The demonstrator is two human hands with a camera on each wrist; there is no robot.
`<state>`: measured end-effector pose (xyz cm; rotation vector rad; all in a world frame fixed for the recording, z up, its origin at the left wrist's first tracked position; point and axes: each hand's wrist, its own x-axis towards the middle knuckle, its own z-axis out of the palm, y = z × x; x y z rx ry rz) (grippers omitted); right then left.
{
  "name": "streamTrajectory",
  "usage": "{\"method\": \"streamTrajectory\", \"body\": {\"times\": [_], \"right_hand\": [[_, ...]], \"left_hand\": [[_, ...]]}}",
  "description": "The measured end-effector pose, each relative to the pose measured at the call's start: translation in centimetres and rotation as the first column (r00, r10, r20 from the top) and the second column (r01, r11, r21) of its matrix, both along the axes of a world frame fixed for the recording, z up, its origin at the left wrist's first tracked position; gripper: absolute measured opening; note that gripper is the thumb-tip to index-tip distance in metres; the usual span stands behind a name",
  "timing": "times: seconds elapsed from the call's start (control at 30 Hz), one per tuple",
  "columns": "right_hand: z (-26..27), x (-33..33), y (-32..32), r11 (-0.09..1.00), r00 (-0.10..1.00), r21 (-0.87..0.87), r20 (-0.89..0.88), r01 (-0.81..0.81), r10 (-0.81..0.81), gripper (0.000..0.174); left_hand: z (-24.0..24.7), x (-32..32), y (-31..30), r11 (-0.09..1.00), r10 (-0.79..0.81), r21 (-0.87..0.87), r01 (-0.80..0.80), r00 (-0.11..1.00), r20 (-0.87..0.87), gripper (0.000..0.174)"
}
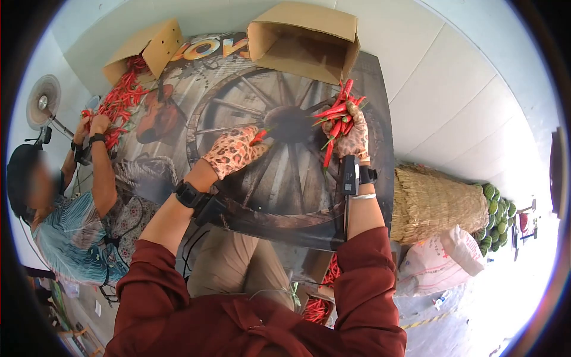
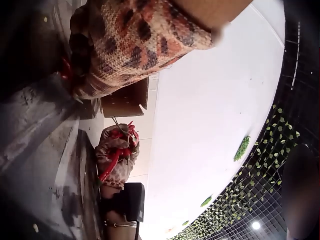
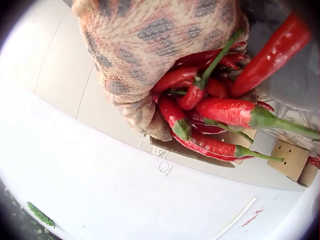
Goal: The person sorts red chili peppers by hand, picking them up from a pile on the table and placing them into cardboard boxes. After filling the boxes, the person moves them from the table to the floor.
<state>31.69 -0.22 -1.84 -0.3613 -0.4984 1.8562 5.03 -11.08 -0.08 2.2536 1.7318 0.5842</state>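
Observation:
In a leopard-print glove, my left hand (image 1: 233, 153) reaches over the middle of the table and pinches a single red chili pepper (image 1: 259, 137) at its fingertips. The right hand (image 1: 355, 139), gloved the same way, grips a bunch of red chili peppers (image 1: 339, 112) above the table's right side. Their green stems stick out at several angles, and the right wrist view shows the peppers (image 3: 225, 111) packed under the curled fingers. In the left wrist view the glove hides most of the left hand's pepper.
The dark printed table (image 1: 279, 208) has a cardboard box (image 1: 303, 33) on its side at the back. Left of it, another box (image 1: 160, 47) spills a chili pile (image 1: 122, 104), where a second person's hands (image 1: 98, 124) work. Below the front edge are boxes of chilies (image 1: 316, 309); a white sack (image 1: 437, 262) stands right.

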Motion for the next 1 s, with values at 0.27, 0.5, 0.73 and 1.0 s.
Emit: {"method": "streamTrajectory", "body": {"times": [0.27, 0.5, 0.73, 1.0], "right_hand": [[0.8, -0.4, -0.7, 0.999, 0.999, 0.003, -0.010, 0.049, -0.049, 0.023], [0.8, -0.1, -0.5, 0.998, 0.998, -0.032, -0.015, 0.053, -0.053, 0.021], [-0.2, -0.2, 0.4, 0.999, 0.995, -0.044, -0.090, 0.029, -0.033, 0.019], [0.2, -0.4, 0.0, 0.991, 0.980, -0.033, -0.144, 0.131, -0.134, 0.020]], "left_hand": [[1.8, 1.0, -1.1, 0.981, 0.105, -0.147, -0.126, 0.984, -0.142, 0.041], [-4.2, -0.5, 2.3, 0.991, -0.081, -0.084, 0.105, 0.964, 0.252, 0.025], [-2.0, 6.3, 4.2, 0.754, 0.470, -0.537, 0.379, 0.261, 0.843, 0.012], [0.1, 12.7, 2.8, 0.826, 0.452, -0.513, 0.234, 0.271, 0.850, 0.020]]}}
